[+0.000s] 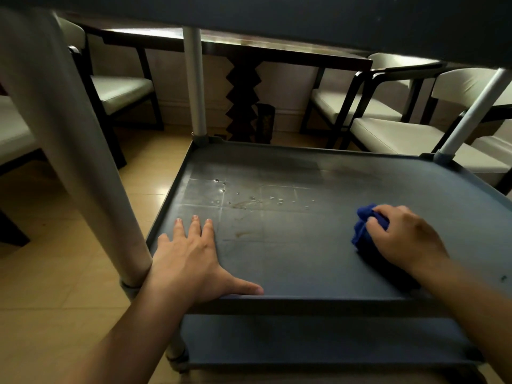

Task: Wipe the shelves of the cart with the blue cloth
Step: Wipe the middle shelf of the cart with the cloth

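Observation:
The grey cart's middle shelf fills the centre of the head view, with droplets and brownish smears on its far left half. My right hand presses a bunched blue cloth onto the shelf at its right side. My left hand lies flat with fingers spread on the shelf's near left corner, thumb along the front rim. The top shelf hangs dark overhead. Below the front rim, the bottom shelf shows.
Pale round cart posts stand at the near left, far left and far right. Beyond the cart are a dark wooden table with a zigzag pedestal and cream-cushioned chairs. Tan floor lies to the left.

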### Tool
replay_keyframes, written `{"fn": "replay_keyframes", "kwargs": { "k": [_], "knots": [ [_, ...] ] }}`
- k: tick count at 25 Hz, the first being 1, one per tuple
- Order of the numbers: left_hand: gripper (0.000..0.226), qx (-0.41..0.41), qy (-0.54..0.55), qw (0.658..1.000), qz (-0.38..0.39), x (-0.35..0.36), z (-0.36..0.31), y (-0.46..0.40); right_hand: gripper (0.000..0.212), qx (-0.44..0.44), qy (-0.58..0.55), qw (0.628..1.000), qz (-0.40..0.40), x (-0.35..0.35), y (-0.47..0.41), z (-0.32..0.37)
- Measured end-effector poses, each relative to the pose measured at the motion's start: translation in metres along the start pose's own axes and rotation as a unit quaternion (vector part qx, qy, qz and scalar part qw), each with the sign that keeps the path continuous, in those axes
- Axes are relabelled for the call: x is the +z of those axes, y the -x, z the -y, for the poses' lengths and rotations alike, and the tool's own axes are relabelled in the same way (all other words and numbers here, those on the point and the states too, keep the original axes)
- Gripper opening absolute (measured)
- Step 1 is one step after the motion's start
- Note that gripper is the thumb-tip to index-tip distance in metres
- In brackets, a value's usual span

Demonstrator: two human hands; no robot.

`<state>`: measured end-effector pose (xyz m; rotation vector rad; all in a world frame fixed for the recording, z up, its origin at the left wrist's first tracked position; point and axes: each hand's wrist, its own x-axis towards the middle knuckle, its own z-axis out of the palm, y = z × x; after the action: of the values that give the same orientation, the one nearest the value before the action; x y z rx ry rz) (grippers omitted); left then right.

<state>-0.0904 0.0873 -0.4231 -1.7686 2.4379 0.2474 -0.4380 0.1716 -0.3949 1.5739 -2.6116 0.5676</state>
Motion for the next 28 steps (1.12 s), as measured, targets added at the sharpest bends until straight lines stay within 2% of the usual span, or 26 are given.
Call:
{"fn": "replay_keyframes", "kwargs": {
  "k": [5,7,9,13,16,20,28],
  "knots": [
    [0.184,0.0,0.019,1.0,-0.016,0.003,-0.001,0.002,0.032,-0.167,-0.175,0.97,-0.039,0.009,0.023,0.111],
    [0.183,0.0,0.026,1.0,-0.016,0.003,0.0,0.003,0.034,-0.221,-0.187,0.957,0.007,0.022,0.03,0.147],
    [0.18,-0.001,0.027,1.0,-0.012,0.001,0.001,0.003,0.039,-0.245,-0.149,0.955,0.078,0.036,0.034,0.173],
    [0.18,-0.005,0.023,1.0,-0.008,0.002,0.0,0.004,0.045,-0.218,-0.061,0.97,0.087,0.068,0.039,0.201],
    [0.174,-0.014,0.02,1.0,-0.015,0.004,0.0,0.002,0.042,-0.205,0.013,0.977,0.054,0.087,0.047,0.21],
    [0.184,-0.014,0.003,1.0,0.003,0.005,-0.001,0.001,0.033,-0.196,-0.031,0.978,0.066,0.083,0.034,0.205],
    [0.186,-0.016,0.003,1.0,0.017,0.004,-0.003,0.003,0.027,-0.108,0.088,0.988,0.072,0.045,-0.003,0.097]
  ]
}}
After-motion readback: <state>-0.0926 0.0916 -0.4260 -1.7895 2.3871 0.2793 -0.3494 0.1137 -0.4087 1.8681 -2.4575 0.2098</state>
